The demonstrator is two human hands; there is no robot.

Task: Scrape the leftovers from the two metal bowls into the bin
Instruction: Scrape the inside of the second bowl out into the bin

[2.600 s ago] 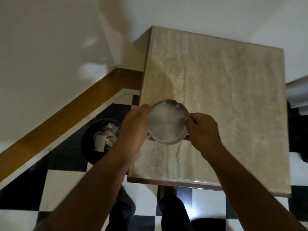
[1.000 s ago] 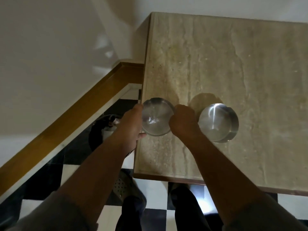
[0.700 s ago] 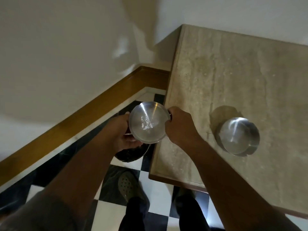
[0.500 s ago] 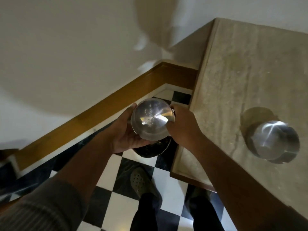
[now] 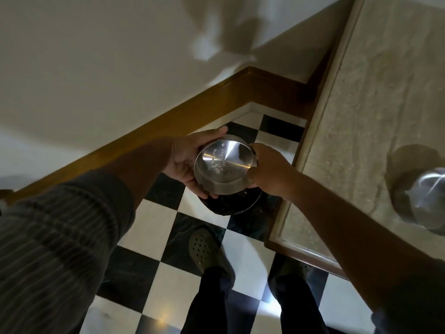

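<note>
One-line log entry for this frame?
left hand + right hand: hold bowl | over bin | leftovers inside | second bowl: table

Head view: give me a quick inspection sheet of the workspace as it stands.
Surface: marble table, bare apart from one bowl.
Job's things: held bowl with small white bits inside, over the bin on the floor; second bowl on the table, cut by the frame edge.
Clutter: nothing seen.
Grip: left hand cups the held bowl's side; right hand pinches its rim.
Cables: nothing seen.
Surroundings: checkered floor, wooden skirting, shoe.
</note>
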